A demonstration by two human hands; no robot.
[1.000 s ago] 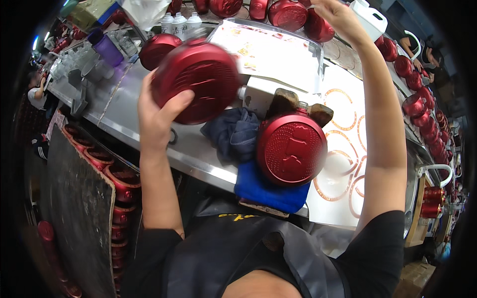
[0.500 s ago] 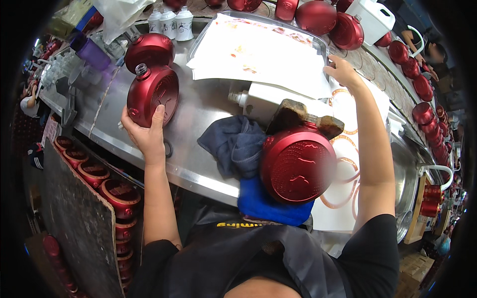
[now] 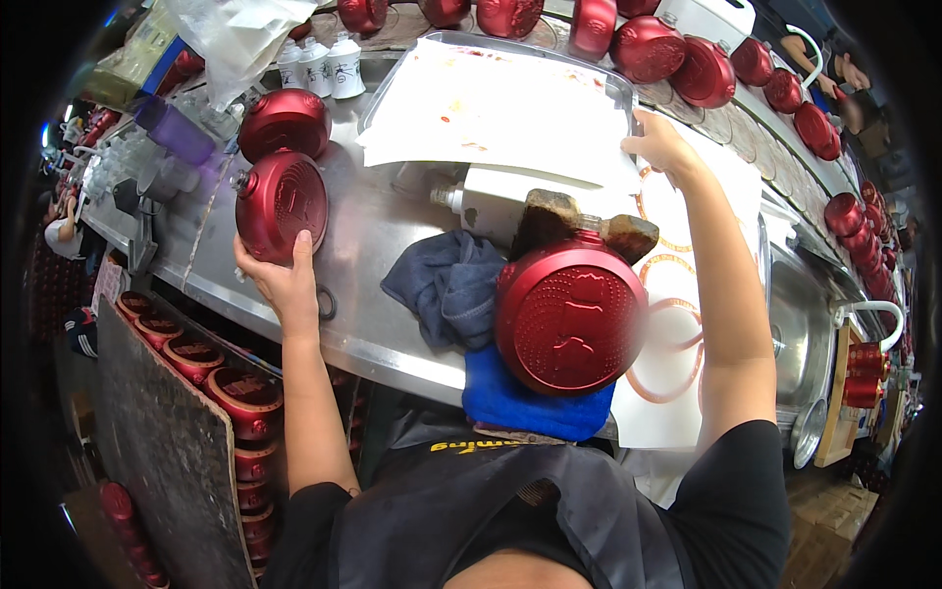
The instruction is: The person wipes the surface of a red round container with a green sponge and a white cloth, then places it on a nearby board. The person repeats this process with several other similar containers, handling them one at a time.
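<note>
My left hand (image 3: 279, 287) is closed on a dark red, round, flat bottle (image 3: 283, 211), gripping its lower side with the thumb over its face. The bottle's short neck leans up and left. Just behind it, another red bottle (image 3: 285, 126) rests on the metal bench. My right hand (image 3: 663, 147) is closed at the right edge of a clear tray (image 3: 613, 79) heaped with white sheets (image 3: 491, 113); whether it pinches the rim or a sheet is unclear. In front of me a third red bottle (image 3: 572, 319) lies on a blue cloth (image 3: 535, 404), its neck in a wooden rest (image 3: 543, 224).
A crumpled grey cloth (image 3: 449, 287) and a white plastic jug (image 3: 500, 196) lie mid-bench. White sheets with orange rings (image 3: 675, 383) spread on the right, before a sink (image 3: 790, 324). Small white bottles (image 3: 344, 69) stand behind. Several red bottles (image 3: 648, 47) line the far side.
The bottle in my left hand has tipped, its neck swinging left. My right hand has shifted slightly left against the tray's edge. The whole view has moved a little.
</note>
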